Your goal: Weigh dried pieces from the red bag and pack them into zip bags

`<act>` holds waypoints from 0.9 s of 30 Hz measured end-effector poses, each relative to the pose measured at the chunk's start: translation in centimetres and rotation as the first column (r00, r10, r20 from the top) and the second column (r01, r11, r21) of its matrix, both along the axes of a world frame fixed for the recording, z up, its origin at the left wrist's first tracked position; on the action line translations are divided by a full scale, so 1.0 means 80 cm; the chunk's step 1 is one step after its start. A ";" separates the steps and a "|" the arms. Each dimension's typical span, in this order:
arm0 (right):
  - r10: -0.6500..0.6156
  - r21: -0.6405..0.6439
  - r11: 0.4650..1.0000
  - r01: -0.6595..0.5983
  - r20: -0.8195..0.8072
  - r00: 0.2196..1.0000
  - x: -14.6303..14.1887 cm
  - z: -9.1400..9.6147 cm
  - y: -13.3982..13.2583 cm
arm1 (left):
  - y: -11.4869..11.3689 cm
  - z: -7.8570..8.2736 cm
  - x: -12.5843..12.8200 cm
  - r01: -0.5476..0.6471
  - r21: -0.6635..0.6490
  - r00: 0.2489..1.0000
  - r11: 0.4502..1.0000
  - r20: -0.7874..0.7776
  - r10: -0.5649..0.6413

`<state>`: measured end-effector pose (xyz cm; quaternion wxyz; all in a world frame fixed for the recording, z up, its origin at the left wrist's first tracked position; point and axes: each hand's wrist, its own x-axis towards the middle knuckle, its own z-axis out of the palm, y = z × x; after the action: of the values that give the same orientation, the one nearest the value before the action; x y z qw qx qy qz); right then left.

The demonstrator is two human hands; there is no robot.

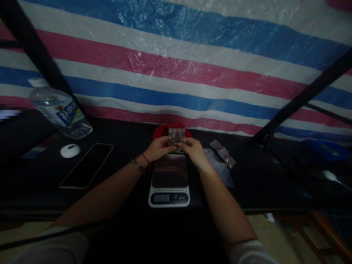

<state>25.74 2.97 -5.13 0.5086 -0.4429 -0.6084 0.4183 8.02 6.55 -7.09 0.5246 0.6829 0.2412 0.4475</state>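
Between my two hands is a small clear zip bag with brown bits inside, held upright. My left hand pinches its left side, the thumb across the front. My right hand grips the right side in the same way. Right behind the bag sits a red container with dark brown pieces in it, partly covered by my hands. Just below my hands lies a digital kitchen scale, its display reading about 0.0 and its plate bare.
Right of my right hand lie filled small bags and flat clear bags. To the left are a phone, a white earbud case and a plastic bottle. Black metal bars slant at both sides before a striped sheet.
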 end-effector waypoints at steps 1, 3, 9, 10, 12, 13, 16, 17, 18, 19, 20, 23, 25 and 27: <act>-0.013 0.003 1.000 0.013 -0.006 1.000 0.000 -0.002 0.001 | 0.001 -0.001 -0.001 -0.003 0.007 1.000 1.000 0.011 0.003; -0.009 0.017 1.000 0.010 -0.027 1.000 -0.002 -0.003 0.002 | 0.003 -0.002 -0.002 -0.012 0.017 1.000 1.000 0.025 0.012; -0.012 0.093 0.995 0.024 -0.122 0.992 -0.003 -0.002 0.003 | 0.002 -0.003 -0.002 0.025 0.017 1.000 1.000 0.001 -0.025; -0.041 0.095 0.994 0.055 -0.142 0.989 -0.002 -0.004 0.004 | 0.001 -0.002 -0.002 0.046 0.005 0.999 0.999 0.005 -0.046; -0.101 0.078 0.990 0.116 -0.175 0.979 -0.001 -0.008 0.006 | -0.001 -0.001 -0.002 0.086 -0.019 0.996 0.996 0.000 -0.086; -0.122 0.057 0.989 0.135 -0.193 0.974 0.000 -0.011 0.007 | -0.003 0.000 -0.002 0.099 -0.027 0.995 0.995 -0.005 -0.099; -0.129 -0.011 0.991 0.130 -0.242 0.962 0.000 -0.016 0.009 | -0.004 0.004 -0.002 0.091 -0.016 0.996 0.996 0.003 -0.090; -0.123 -0.021 0.992 0.122 -0.247 0.961 -0.001 -0.016 0.009 | -0.004 0.004 -0.002 0.064 -0.011 0.998 0.998 0.012 -0.064; -0.117 -0.021 0.993 0.116 -0.247 0.962 -0.002 -0.016 0.009 | -0.003 0.005 -0.002 0.025 -0.011 0.999 1.000 0.021 -0.025; -0.112 -0.012 0.994 0.112 -0.242 0.964 -0.004 -0.016 0.008 | -0.003 0.005 -0.001 -0.021 -0.016 0.999 1.000 0.025 0.021; -0.108 0.001 0.994 0.111 -0.236 0.966 -0.005 -0.016 0.008 | -0.003 0.005 -0.001 -0.065 -0.025 0.998 0.998 0.022 0.066; -0.115 0.022 0.992 0.123 -0.226 0.967 -0.009 -0.015 0.006 | -0.004 0.006 0.001 -0.130 -0.044 0.991 0.991 0.011 0.131; -0.138 0.023 0.989 0.146 -0.223 0.965 -0.010 -0.015 0.005 | -0.006 0.009 0.002 -0.134 -0.042 0.991 0.990 0.017 0.135; -0.150 0.029 0.987 0.159 -0.214 0.965 -0.012 -0.016 0.004 | -0.008 0.013 0.002 -0.167 -0.039 0.985 0.985 0.027 0.168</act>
<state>24.79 3.28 -6.37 0.6112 -0.4304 -0.5241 0.4081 8.20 5.89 -6.02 0.5013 0.6435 0.2980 0.4957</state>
